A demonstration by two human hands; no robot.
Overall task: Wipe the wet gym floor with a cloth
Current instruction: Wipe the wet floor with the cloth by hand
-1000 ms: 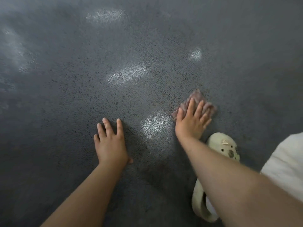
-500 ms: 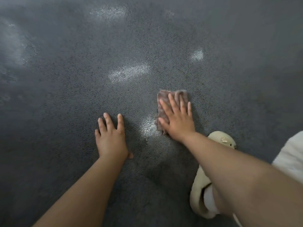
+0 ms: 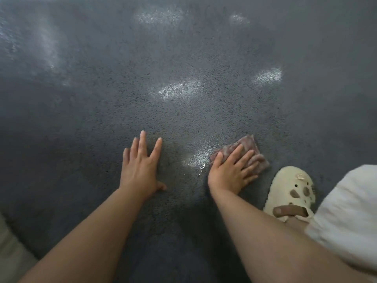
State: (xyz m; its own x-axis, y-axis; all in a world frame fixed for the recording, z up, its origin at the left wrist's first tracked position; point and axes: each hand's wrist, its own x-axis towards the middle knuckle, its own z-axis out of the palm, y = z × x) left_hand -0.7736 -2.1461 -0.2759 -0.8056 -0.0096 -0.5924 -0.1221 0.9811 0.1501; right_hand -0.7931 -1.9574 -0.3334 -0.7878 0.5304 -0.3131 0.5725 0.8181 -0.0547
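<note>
A flat, straight-fingered right hand presses a small folded cloth, seemingly soft and light, onto the wet gym floor, best controlled from above; the left hand rests open alongside.

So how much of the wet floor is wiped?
Little looks done. In hand: the right hand presses the cloth beside a shiny wet patch; the left hand braces flat. Left: wet patches ahead, right and far.

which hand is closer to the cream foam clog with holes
Right. The right hand presses the cloth just left of the clog; the left hand rests flat further left.
</note>
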